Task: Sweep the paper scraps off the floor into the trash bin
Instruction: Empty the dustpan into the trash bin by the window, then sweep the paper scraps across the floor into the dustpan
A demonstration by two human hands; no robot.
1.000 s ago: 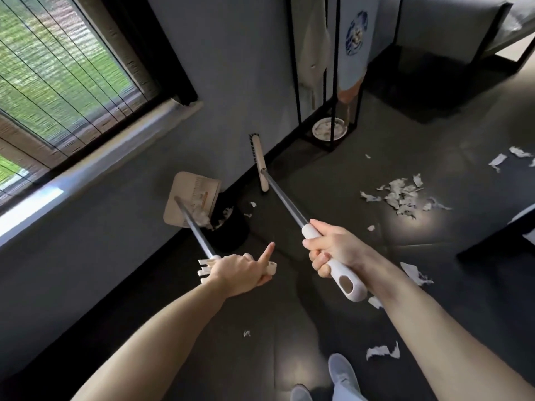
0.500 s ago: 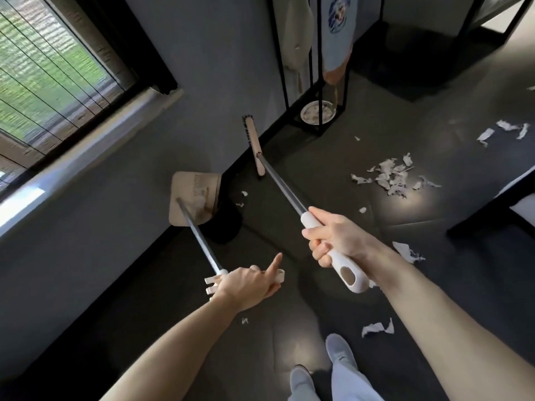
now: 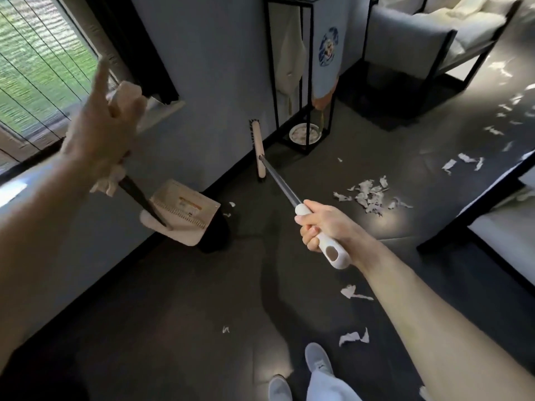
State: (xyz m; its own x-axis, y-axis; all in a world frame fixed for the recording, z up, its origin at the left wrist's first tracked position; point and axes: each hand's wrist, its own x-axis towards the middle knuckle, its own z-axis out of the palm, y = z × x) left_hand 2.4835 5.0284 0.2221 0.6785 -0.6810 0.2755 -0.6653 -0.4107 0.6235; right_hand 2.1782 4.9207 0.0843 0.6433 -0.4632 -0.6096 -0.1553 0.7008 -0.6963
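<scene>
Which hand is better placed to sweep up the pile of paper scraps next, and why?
Right. The right hand grips the broom, whose head sits by the wall, left of the scrap pile. The left hand holds the dustpan by the trash bin.

no text is legible; the dustpan label (image 3: 189,209) and the blue emblem (image 3: 327,50) on the hanging cloth (image 3: 325,82) are blurred

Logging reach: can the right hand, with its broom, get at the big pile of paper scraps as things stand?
Probably yes. The right hand grips the broom, whose head is near the wall; only bare floor shows between that head and the pile of scraps.
</scene>
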